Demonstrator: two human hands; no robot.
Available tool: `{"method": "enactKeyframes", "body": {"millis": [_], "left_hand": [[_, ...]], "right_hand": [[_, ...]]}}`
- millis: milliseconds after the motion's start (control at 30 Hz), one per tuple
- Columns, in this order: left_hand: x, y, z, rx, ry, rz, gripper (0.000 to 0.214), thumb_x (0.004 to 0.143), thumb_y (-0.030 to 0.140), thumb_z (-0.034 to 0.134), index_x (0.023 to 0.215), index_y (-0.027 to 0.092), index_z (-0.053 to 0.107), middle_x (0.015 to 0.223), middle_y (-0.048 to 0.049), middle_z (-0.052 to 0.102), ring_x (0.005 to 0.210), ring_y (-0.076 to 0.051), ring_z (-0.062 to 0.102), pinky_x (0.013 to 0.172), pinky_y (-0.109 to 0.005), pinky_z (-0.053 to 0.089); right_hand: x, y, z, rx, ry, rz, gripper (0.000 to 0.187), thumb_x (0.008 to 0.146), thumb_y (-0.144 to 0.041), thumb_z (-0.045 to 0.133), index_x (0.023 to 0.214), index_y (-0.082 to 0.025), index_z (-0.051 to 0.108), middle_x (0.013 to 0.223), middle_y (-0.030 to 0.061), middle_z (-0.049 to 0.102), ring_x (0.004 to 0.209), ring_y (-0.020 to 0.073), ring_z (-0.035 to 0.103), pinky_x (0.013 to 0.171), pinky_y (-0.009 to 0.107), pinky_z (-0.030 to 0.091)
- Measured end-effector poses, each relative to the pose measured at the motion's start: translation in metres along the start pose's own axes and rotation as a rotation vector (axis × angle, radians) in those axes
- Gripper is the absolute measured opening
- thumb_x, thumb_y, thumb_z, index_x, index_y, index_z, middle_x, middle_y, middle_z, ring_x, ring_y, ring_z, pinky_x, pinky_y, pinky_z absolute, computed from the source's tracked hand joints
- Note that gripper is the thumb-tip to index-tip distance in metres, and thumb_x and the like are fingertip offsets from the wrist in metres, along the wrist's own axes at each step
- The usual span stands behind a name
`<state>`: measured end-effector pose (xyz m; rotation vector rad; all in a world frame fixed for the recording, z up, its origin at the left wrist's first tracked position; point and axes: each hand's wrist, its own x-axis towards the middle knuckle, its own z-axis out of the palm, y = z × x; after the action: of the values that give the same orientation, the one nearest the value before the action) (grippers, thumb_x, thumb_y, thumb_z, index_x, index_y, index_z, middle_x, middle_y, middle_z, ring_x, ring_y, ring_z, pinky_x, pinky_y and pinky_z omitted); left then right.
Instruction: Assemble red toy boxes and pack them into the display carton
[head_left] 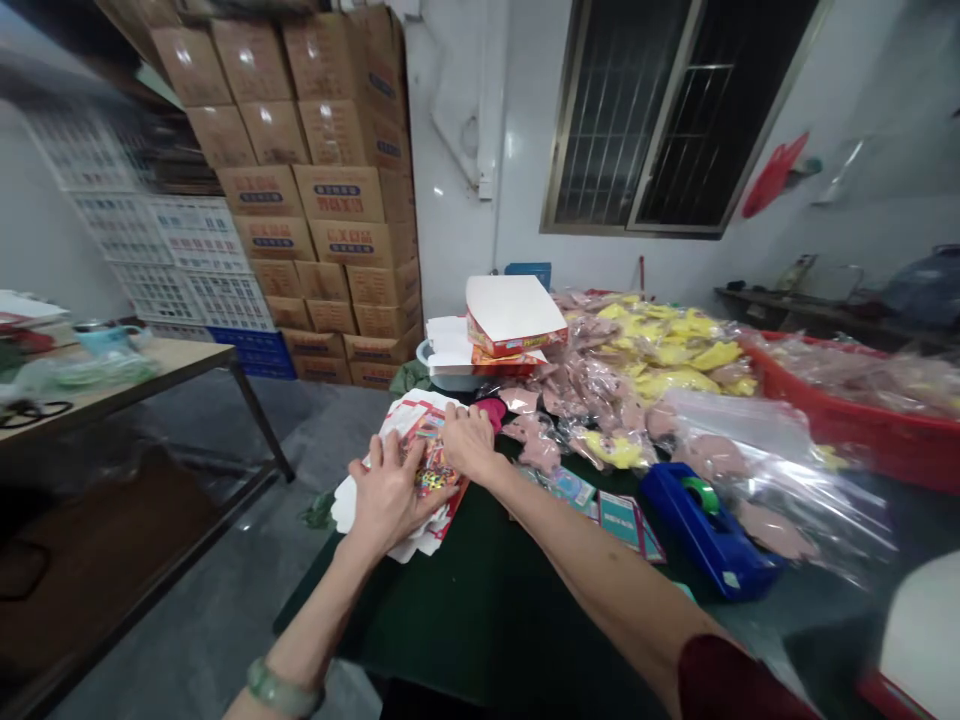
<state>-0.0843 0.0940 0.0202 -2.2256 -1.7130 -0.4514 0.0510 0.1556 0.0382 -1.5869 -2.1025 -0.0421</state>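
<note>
My left hand (390,492) lies flat with fingers spread on a stack of flat printed cardboard box blanks (420,425) at the left end of a dark green table (480,600). My right hand (466,440) rests on the same stack a little farther back, fingers curled over the top blank's edge. A green bangle (281,688) sits on my left wrist.
Folded red-and-white boxes (510,325) are piled behind the stack. Bagged pink and yellow toys (637,370) cover the table's right side beside a red crate (862,430). A blue tape dispenser (705,525) and small cards (622,515) lie near my right arm. Cartons (315,190) line the wall.
</note>
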Motion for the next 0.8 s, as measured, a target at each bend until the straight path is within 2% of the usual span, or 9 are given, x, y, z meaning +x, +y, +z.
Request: {"method": "enactKeyframes", "body": {"millis": [67, 167, 233, 333, 467, 567, 700, 800], "left_hand": [[-0.002, 0.0, 0.005, -0.021, 0.025, -0.016, 0.079, 0.074, 0.07, 0.045, 0.132, 0.016, 0.043, 0.139, -0.0266, 0.035, 0.126, -0.044, 0.032, 0.087, -0.056, 0.033], [-0.004, 0.0, 0.009, -0.073, 0.064, -0.037, 0.092, 0.068, 0.071, 0.053, 0.136, 0.011, 0.035, 0.141, -0.0298, 0.032, 0.129, -0.045, 0.029, 0.091, -0.058, 0.03], [-0.006, -0.001, 0.004, -0.12, 0.104, -0.044, 0.098, 0.065, 0.07, 0.056, 0.137, 0.007, 0.03, 0.14, -0.0319, 0.032, 0.13, -0.044, 0.03, 0.093, -0.058, 0.03], [-0.01, -0.003, -0.013, -0.189, 0.173, -0.038, 0.095, 0.068, 0.068, 0.055, 0.135, 0.007, 0.027, 0.139, -0.031, 0.036, 0.125, -0.04, 0.04, 0.091, -0.054, 0.035], [-0.021, 0.006, -0.029, -0.286, 0.172, -0.066, 0.064, 0.085, 0.052, 0.045, 0.132, 0.011, 0.033, 0.119, -0.0202, 0.059, 0.102, -0.03, 0.061, 0.078, -0.039, 0.047], [-0.033, 0.029, -0.027, -0.346, 0.191, -0.079, 0.045, 0.09, 0.041, 0.036, 0.127, 0.014, 0.04, 0.109, -0.0158, 0.065, 0.09, -0.027, 0.066, 0.07, -0.034, 0.049], [-0.049, 0.07, -0.024, -0.547, 0.209, 0.016, 0.046, 0.089, 0.045, 0.037, 0.126, 0.017, 0.04, 0.11, -0.0148, 0.064, 0.091, -0.026, 0.065, 0.071, -0.034, 0.05], [-0.06, 0.095, -0.025, -0.811, 0.083, 0.073, 0.063, 0.079, 0.052, 0.054, 0.128, 0.016, 0.037, 0.11, -0.0144, 0.063, 0.093, -0.028, 0.063, 0.076, -0.038, 0.051]], "right_hand": [[0.005, -0.011, 0.006, -0.011, 0.006, 0.02, 0.032, 0.078, -0.023, 0.055, 0.106, -0.008, 0.056, 0.107, 0.0212, 0.062, 0.102, 0.0313, 0.051, 0.088, 0.042, 0.036], [0.012, -0.014, -0.002, -0.001, 0.016, 0.073, 0.031, 0.083, -0.032, 0.05, 0.101, -0.009, 0.059, 0.107, 0.0227, 0.061, 0.104, 0.0318, 0.05, 0.087, 0.043, 0.035], [0.017, -0.01, -0.016, 0.025, 0.001, 0.117, 0.032, 0.082, -0.04, 0.051, 0.096, -0.012, 0.061, 0.102, 0.0194, 0.063, 0.099, 0.0301, 0.054, 0.081, 0.04, 0.038], [0.013, 0.0, -0.045, 0.098, -0.036, 0.139, 0.027, 0.077, -0.045, 0.057, 0.084, -0.019, 0.061, 0.083, 0.0081, 0.067, 0.079, 0.0236, 0.059, 0.065, 0.031, 0.039], [-0.026, 0.009, -0.085, 0.184, -0.037, 0.086, 0.018, 0.075, -0.038, 0.06, 0.074, -0.021, 0.054, 0.073, 0.0, 0.062, 0.067, 0.0161, 0.056, 0.057, 0.024, 0.033], [-0.068, 0.012, -0.109, 0.258, -0.015, 0.058, 0.011, 0.077, -0.027, 0.056, 0.084, -0.021, 0.051, 0.066, -0.0024, 0.058, 0.063, 0.0144, 0.053, 0.058, 0.024, 0.032], [-0.116, 0.024, -0.128, 0.641, 0.027, 0.048, 0.028, 0.078, -0.016, 0.048, 0.103, -0.023, 0.039, 0.059, -0.0073, 0.054, 0.054, 0.013, 0.051, 0.057, 0.025, 0.036], [-0.143, 0.035, -0.136, 0.869, 0.009, 0.012, 0.028, 0.08, -0.015, 0.048, 0.103, -0.024, 0.037, 0.063, -0.0075, 0.055, 0.056, 0.0117, 0.055, 0.057, 0.025, 0.04]]}}
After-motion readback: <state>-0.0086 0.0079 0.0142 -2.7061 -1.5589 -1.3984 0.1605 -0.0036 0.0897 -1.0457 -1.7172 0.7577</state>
